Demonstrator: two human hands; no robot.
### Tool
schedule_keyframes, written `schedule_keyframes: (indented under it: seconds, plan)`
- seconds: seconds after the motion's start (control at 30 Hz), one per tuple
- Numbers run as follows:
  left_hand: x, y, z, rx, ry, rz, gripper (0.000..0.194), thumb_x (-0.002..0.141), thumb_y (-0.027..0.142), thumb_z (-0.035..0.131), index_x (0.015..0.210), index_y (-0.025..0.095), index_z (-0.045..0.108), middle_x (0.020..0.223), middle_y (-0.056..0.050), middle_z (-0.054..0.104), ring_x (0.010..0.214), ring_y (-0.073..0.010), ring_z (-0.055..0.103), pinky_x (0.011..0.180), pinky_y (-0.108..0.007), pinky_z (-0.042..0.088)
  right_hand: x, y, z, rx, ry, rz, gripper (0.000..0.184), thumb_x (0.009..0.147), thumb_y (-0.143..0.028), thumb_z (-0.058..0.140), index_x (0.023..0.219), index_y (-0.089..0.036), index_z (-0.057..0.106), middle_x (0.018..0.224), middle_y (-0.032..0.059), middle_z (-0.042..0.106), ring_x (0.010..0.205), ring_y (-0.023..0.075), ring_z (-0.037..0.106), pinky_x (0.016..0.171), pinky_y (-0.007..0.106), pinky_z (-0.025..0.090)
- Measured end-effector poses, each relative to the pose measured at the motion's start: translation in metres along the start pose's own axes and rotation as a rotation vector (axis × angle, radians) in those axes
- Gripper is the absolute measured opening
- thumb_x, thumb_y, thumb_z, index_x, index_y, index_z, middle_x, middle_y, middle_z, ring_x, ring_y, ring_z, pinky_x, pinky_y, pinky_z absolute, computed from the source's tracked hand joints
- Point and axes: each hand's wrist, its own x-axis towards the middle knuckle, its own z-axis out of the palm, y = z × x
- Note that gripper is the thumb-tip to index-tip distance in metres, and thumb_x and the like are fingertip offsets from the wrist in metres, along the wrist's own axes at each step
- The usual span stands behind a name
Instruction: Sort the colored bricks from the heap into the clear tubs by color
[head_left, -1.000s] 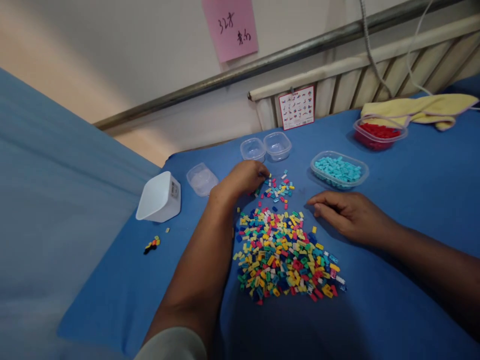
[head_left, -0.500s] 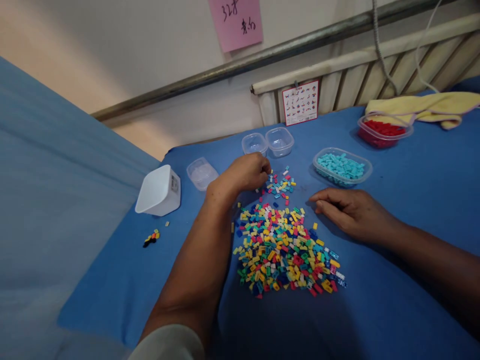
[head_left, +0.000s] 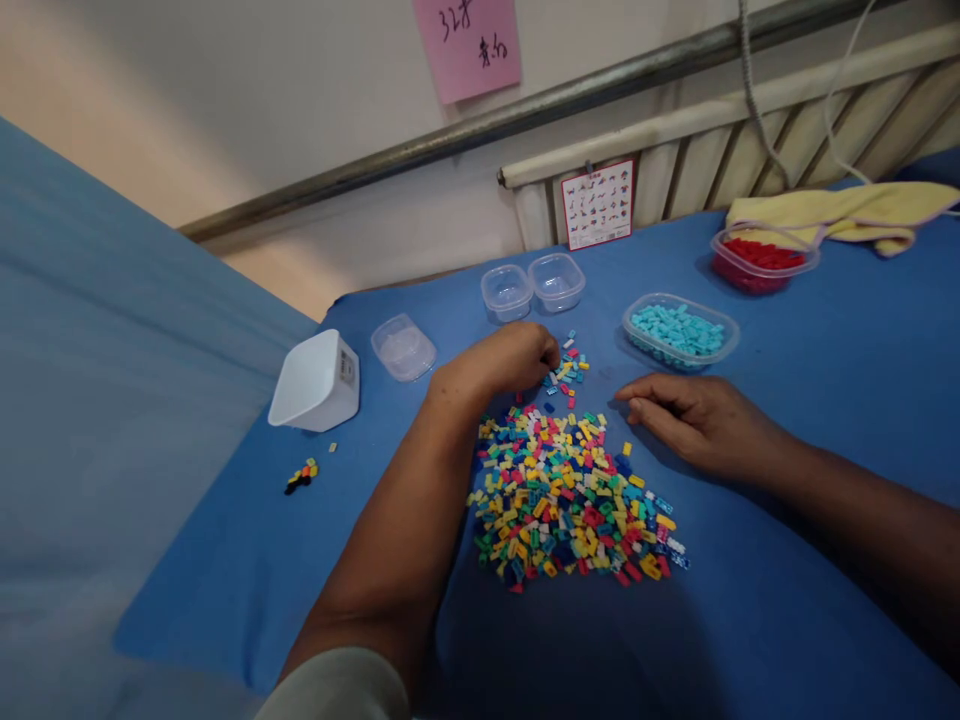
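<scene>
My left hand (head_left: 519, 358) reaches over the small group of loose toy bricks (head_left: 568, 376) behind the main heap. Its fingers are curled down and closed; what they pinch, if anything, is hidden beneath them. My right hand (head_left: 684, 422) rests on its side on the blue cloth, to the right of the bricks. Its index finger is stretched out, the thumb lies a little apart below it, and no object shows between them. Between my forearms spreads a big heap of small building bricks (head_left: 570, 500) in yellow, green, pink, blue and white.
Two clear tubs (head_left: 556, 283) stand at the back, with a clear lid-like tray (head_left: 403, 350) to their left. A white bin (head_left: 315, 385) is farther left, near several stray bricks (head_left: 302, 474). Tubs of turquoise pieces (head_left: 679, 333) and red pieces (head_left: 763, 258) stand right, beside a yellow cloth (head_left: 847, 212).
My left hand has moved slightly right and nearer to me, over the small brick group, covering more of its left side. The right hand stays where it was.
</scene>
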Motion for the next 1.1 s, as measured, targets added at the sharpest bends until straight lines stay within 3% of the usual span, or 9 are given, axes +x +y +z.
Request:
schedule_keyframes:
  seconds: [0.2,0.4,0.67,0.87,1.1]
  plan:
    - [-0.005,-0.001,-0.001,0.023,-0.031,-0.086,0.028,0.084,0.007,0.065,0.100,0.021,0.083,0.093,-0.002,0.082,0.074,-0.0183,0.067,0.066,-0.031,0.042,0.000,-0.002,0.000,0.002,-0.002,0.008,0.030,0.106,-0.035,0.058,0.121,-0.026,0.082,0.096,0.0028,0.086,0.082,0.0234,0.081,0.074,0.035,0.061]
    - [-0.007,-0.006,0.000,0.012,-0.064,-0.104,0.032,0.083,0.010,0.067,0.107,0.024,0.084,0.102,-0.004,0.083,0.081,-0.0201,0.070,0.074,-0.030,0.047,0.001,-0.002,-0.001,0.003,0.002,-0.004,0.030,0.106,-0.035,0.057,0.120,-0.026,0.082,0.097,0.0042,0.086,0.082,0.0243,0.081,0.073,0.037,0.061]
    - [-0.009,0.007,0.000,0.085,-0.089,-0.107,0.020,0.082,0.012,0.066,0.096,0.022,0.076,0.089,-0.002,0.076,0.072,-0.0187,0.062,0.063,-0.032,0.037,0.000,-0.001,0.000,-0.016,0.000,-0.011,0.030,0.107,-0.034,0.057,0.121,-0.025,0.082,0.102,0.0026,0.087,0.086,0.0225,0.081,0.076,0.035,0.061]
    - [-0.009,0.010,-0.001,0.088,-0.049,-0.107,0.020,0.086,0.018,0.067,0.106,0.021,0.072,0.093,-0.003,0.076,0.074,-0.0192,0.061,0.062,-0.032,0.036,0.002,0.002,0.001,-0.022,0.003,-0.020,0.030,0.108,-0.035,0.057,0.121,-0.024,0.082,0.098,0.0019,0.086,0.083,0.0220,0.081,0.074,0.034,0.059]
    - [-0.003,0.010,0.002,0.135,0.042,-0.012,0.017,0.091,0.014,0.062,0.103,0.020,0.071,0.094,-0.005,0.075,0.075,-0.0194,0.060,0.066,-0.031,0.036,0.007,-0.001,0.001,-0.007,-0.004,-0.034,0.028,0.107,-0.031,0.058,0.120,-0.022,0.081,0.102,0.0030,0.086,0.087,0.0208,0.080,0.076,0.033,0.057]
